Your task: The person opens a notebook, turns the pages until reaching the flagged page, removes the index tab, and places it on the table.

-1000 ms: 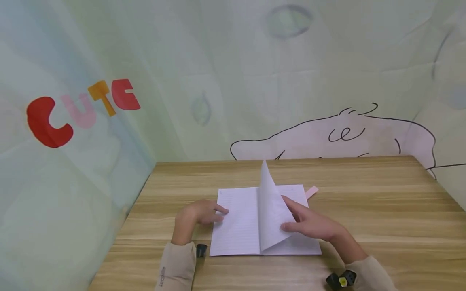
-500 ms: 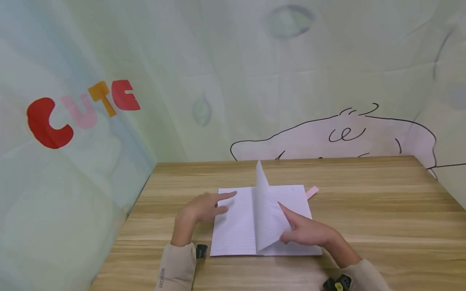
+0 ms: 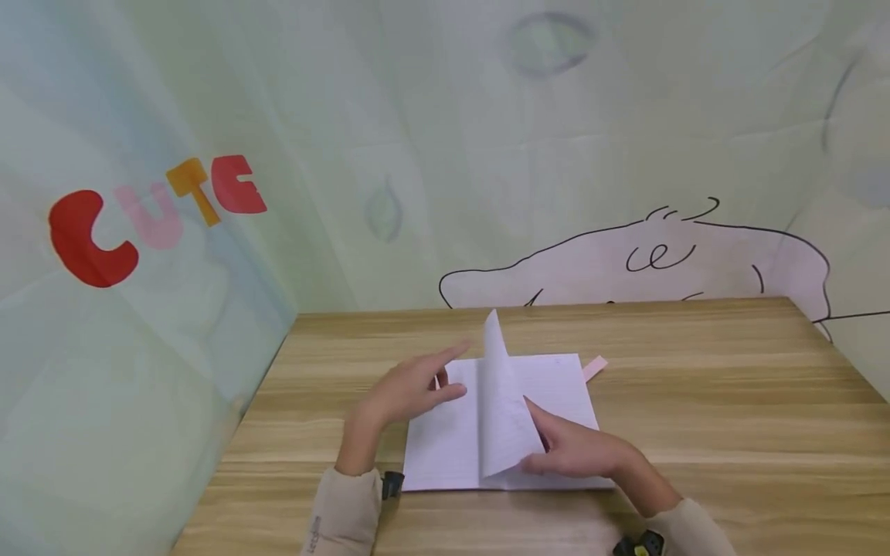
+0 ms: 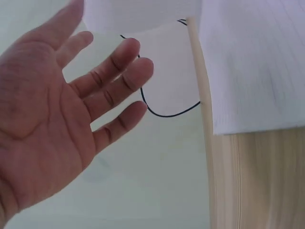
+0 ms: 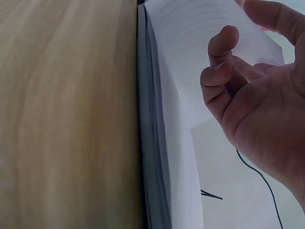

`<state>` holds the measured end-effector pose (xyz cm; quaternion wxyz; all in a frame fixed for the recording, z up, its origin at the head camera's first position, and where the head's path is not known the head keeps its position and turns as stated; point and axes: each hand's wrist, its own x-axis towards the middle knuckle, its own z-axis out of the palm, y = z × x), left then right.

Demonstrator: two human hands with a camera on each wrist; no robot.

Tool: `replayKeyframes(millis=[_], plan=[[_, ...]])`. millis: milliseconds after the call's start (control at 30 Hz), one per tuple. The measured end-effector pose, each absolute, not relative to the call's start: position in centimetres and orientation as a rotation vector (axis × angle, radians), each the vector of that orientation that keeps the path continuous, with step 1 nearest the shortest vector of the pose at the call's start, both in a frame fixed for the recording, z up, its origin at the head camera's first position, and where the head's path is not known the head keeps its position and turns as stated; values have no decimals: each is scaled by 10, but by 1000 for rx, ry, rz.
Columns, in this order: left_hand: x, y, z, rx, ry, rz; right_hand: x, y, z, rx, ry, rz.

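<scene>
An open notebook [image 3: 445, 455] with lined white pages lies on the wooden table. One page [image 3: 502, 417] stands half raised near its middle, its top corner pointing up. My right hand [image 3: 580, 449] holds this page by its free right edge, thumb on the near side; in the right wrist view, the other fingers of the right hand [image 5: 257, 95] are bent beside the lined paper. Over the upper part of the left page is my left hand [image 3: 410, 386], its index finger stretched toward the raised page. The left wrist view shows the left hand [image 4: 52, 109] with spread fingers and nothing in them.
A pink strip [image 3: 595, 368] sticks out from the notebook's upper right side. The wooden table [image 3: 730, 401] ends at a hanging cloth [image 3: 389, 154] with a cartoon drawing and coloured letters. Dark devices sit on both wrists.
The raised page has swung a little to the left, with my right hand moving along with it. My left hand has gone up and to the right, from the left page's edge toward the raised page.
</scene>
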<state>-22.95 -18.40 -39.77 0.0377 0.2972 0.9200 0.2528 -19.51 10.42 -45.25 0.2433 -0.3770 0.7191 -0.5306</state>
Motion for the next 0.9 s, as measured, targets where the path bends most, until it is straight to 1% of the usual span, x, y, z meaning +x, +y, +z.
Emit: replayKeyframes(millis=[233,333,667,900], plan=[[-226,-165,-396,1080,2834,829,-189,99,-455,-1027,1995,-1355],[-225,-161,-395,1106,2832,836,-186,97,-456,-1023,1995,-1329],[-226,-168,-399,928,2875,743,-190,99,-455,-1179,1997,-1270],[-227,-173,-398,855,2877,699,-193,104,-447,-1170,1951,-1312]])
